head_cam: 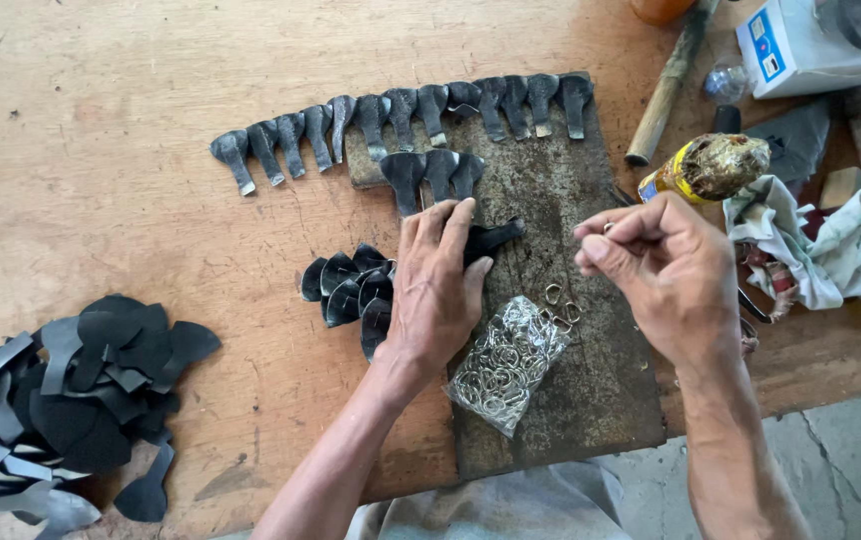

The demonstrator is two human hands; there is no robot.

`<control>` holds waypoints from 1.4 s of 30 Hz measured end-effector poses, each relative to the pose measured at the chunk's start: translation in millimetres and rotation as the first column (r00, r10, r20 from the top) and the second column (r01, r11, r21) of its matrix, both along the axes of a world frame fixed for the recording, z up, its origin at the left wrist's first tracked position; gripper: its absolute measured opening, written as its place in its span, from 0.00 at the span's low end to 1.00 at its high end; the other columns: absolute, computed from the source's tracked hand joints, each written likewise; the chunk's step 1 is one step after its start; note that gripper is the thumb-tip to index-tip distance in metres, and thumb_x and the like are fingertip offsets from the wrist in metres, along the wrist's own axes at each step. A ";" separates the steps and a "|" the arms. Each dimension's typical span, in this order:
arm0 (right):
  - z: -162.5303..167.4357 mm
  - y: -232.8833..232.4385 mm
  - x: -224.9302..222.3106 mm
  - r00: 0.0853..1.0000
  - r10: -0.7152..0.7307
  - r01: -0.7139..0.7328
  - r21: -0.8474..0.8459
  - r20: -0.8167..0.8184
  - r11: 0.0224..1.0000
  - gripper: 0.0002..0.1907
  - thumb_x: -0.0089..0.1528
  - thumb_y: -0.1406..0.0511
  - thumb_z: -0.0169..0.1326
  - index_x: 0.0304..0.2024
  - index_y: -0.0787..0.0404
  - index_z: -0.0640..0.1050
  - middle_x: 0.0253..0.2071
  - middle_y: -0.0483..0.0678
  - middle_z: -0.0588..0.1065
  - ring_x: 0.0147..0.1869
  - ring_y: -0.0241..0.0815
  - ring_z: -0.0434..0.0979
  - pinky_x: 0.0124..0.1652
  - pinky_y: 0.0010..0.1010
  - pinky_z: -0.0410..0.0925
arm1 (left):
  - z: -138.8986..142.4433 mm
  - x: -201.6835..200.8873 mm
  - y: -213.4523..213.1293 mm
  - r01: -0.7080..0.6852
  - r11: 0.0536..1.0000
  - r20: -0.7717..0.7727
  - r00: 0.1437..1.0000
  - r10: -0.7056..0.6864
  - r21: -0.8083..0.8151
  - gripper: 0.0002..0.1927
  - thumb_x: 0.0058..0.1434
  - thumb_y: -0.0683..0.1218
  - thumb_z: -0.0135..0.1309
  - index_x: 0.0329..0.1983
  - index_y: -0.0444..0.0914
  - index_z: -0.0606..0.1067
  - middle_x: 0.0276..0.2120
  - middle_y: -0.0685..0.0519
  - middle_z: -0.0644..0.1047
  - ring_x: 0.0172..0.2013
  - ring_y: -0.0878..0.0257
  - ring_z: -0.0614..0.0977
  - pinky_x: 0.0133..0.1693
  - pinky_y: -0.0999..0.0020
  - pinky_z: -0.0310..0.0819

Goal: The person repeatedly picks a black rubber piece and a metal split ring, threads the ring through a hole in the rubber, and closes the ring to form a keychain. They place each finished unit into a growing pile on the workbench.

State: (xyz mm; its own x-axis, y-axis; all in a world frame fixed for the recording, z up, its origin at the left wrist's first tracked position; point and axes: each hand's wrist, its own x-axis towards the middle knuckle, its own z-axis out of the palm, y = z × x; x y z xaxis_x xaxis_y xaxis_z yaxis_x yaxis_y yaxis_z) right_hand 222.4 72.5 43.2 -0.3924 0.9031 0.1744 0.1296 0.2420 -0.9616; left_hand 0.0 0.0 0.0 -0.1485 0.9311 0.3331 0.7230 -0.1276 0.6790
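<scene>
Clear ring bag (507, 362); blue-labelled white box (801, 42).
</scene>
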 end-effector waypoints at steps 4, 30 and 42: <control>0.6 5.3 -17.2 0.991 -0.027 0.017 -0.077 -0.127 0.997 0.05 0.67 0.77 0.57 0.42 0.69 0.73 0.44 0.59 0.80 0.44 0.43 0.84 0.43 0.32 0.82 | 7.4 -0.7 0.2 0.011 0.995 0.065 0.998 -0.005 -0.095 0.20 0.60 0.38 0.62 0.56 0.34 0.75 0.49 0.45 0.73 0.51 0.50 0.73 0.54 0.57 0.72; -32.5 3.6 -35.8 0.967 0.161 -0.215 -0.290 -0.200 0.933 0.18 0.63 0.77 0.54 0.56 0.66 0.77 0.54 0.55 0.78 0.57 0.41 0.81 0.56 0.33 0.78 | 25.9 -15.6 -15.4 0.164 0.970 0.662 0.750 -0.005 -0.179 0.16 0.66 0.38 0.56 0.58 0.38 0.75 0.37 0.54 0.84 0.35 0.73 0.83 0.35 0.78 0.78; -44.5 2.8 -22.4 0.971 -0.024 -0.074 -0.394 -0.238 0.916 0.09 0.64 0.74 0.60 0.48 0.65 0.82 0.40 0.51 0.80 0.37 0.37 0.81 0.36 0.26 0.76 | 20.0 -9.5 -19.2 0.194 0.972 0.713 0.699 -0.043 -0.132 0.15 0.67 0.36 0.57 0.57 0.39 0.75 0.37 0.55 0.84 0.37 0.73 0.85 0.35 0.78 0.78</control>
